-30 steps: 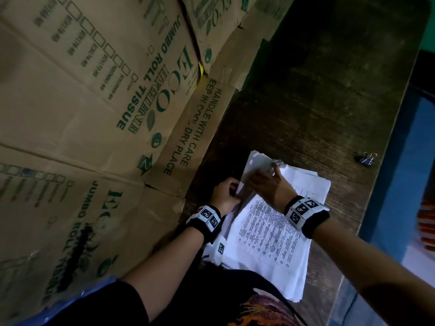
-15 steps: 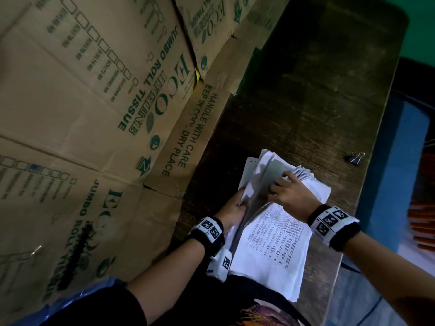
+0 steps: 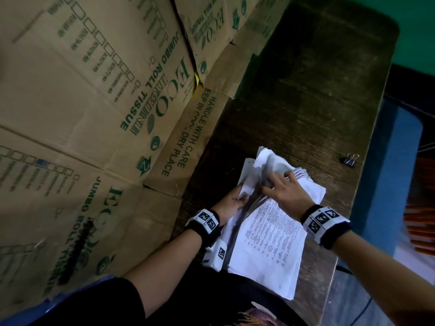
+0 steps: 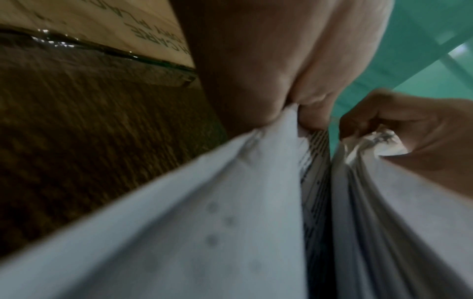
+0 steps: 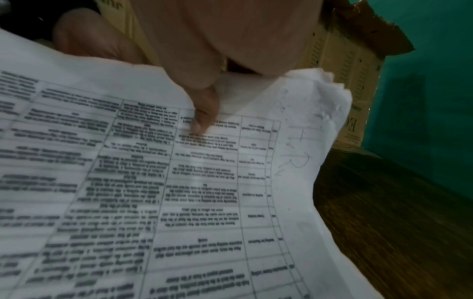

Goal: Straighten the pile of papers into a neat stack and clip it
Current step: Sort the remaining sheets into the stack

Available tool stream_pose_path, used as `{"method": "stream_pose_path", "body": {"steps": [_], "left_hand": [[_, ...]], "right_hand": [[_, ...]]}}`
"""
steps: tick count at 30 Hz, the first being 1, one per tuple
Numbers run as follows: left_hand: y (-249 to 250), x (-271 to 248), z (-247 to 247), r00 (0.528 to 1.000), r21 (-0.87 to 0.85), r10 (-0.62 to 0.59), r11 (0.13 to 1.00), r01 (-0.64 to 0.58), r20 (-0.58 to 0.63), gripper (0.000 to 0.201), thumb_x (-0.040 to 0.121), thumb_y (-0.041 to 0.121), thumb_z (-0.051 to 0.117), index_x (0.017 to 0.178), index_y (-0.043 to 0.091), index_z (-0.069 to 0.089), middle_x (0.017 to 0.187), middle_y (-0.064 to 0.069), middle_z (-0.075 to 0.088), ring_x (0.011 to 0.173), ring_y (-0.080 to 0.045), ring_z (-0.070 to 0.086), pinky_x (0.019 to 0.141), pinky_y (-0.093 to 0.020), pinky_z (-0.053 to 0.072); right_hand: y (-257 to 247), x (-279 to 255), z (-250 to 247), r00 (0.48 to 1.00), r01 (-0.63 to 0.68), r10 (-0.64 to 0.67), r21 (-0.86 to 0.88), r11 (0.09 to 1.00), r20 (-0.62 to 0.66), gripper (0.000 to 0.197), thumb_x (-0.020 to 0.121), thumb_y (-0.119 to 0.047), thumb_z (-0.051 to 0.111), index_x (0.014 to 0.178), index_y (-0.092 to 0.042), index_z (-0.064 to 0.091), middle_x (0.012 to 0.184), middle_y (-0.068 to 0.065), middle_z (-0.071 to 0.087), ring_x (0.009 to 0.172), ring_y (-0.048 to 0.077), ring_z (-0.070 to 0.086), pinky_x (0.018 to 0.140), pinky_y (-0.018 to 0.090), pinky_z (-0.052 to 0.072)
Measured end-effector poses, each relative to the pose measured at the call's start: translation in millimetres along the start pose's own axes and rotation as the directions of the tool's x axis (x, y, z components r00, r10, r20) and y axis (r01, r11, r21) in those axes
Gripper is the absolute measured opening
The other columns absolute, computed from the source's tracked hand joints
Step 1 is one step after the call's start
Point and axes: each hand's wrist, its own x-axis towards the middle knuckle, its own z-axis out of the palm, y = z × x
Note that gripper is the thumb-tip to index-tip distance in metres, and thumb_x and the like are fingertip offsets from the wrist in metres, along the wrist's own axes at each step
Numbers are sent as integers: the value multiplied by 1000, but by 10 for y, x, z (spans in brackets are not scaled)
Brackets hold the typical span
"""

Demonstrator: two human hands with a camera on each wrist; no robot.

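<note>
A loose pile of printed white papers [image 3: 270,234] lies on the dark wooden table [image 3: 306,102], near its front edge. My left hand [image 3: 240,198] pinches the left sheets [image 4: 230,202] at their far edge, between thumb and fingers. My right hand [image 3: 276,184] grips the right part of the pile, its thumb [image 5: 202,121] on top of a printed table page [image 5: 179,192]. The far ends of the sheets are lifted and fanned apart between the two hands. A small black binder clip [image 3: 350,159] lies on the table to the right, apart from both hands.
Large brown cardboard boxes [image 3: 106,114] stand along the left side of the table, close to my left hand. The table's right edge [image 3: 367,172] drops to a blue floor area. A teal wall is behind.
The far ends of the sheets have lifted and split into two bunches. My right hand has drawn back to the right with its bunch, while my left hand keeps hold of the left edge.
</note>
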Motion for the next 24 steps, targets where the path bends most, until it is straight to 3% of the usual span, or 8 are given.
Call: {"method": "stream_pose_path", "body": {"steps": [3,5,9,12,15,18,21,24], "left_hand": [[-25,30,-43,1000,61,13,998,-12,-5,53,89,1,57,138,16,41,132,-4,55,119,-17,55,103,-31,46],[-71,49,-51,999,176,38,984,-32,-33,54,80,1,62,129,17,48,125,-6,61,115,-18,59,104,-41,45],[-153,72,-23,988,336,105,940,-63,-109,57,77,2,63,128,20,48,128,-4,58,120,-19,54,106,-41,43],[-101,44,6,981,369,131,927,-70,-143,55,81,-1,65,130,16,48,129,-9,58,121,-23,54,102,-33,43],[18,10,-37,971,381,196,915,-131,-138,49,78,4,71,122,17,54,122,-8,63,114,-21,59,97,-35,48],[275,-80,-202,957,393,247,904,-170,-153,55,73,3,76,123,11,54,115,-1,60,106,-14,57,89,-30,49],[661,-252,-467,921,313,342,910,-274,-187,64,73,12,80,129,10,49,116,-2,56,100,-4,53,85,-21,44],[1061,-492,-804,860,414,439,855,-312,-259,52,72,17,76,117,20,52,108,0,63,93,0,55,82,-20,45]], "right_hand": [[-21,-1,-36,998,-12,16,-70,998,66,28,71,3,50,87,-16,63,108,17,55,94,30,48,79,45,38],[-20,-14,-54,995,30,-19,-109,994,102,23,67,1,55,81,-16,62,103,11,61,99,29,46,82,49,36],[21,-38,-77,977,85,-65,-91,992,202,31,62,3,63,85,-18,66,86,2,70,108,25,62,93,54,30],[64,-12,-126,957,180,-174,-6,984,233,35,63,3,57,83,-24,68,79,-4,67,87,22,67,95,45,31],[144,98,-260,918,263,-261,35,964,300,38,57,1,52,72,-29,70,69,-8,63,62,18,62,78,34,31],[227,259,-409,877,284,-286,64,957,385,34,53,1,55,63,-29,68,65,-10,64,56,17,62,66,30,40],[214,498,-541,776,224,-297,197,955,556,34,68,5,60,80,-23,76,83,0,74,79,25,70,72,35,49],[25,813,-549,758,186,-243,156,970,605,27,87,-5,55,107,-13,72,111,8,71,107,23,64,92,30,45]]}}
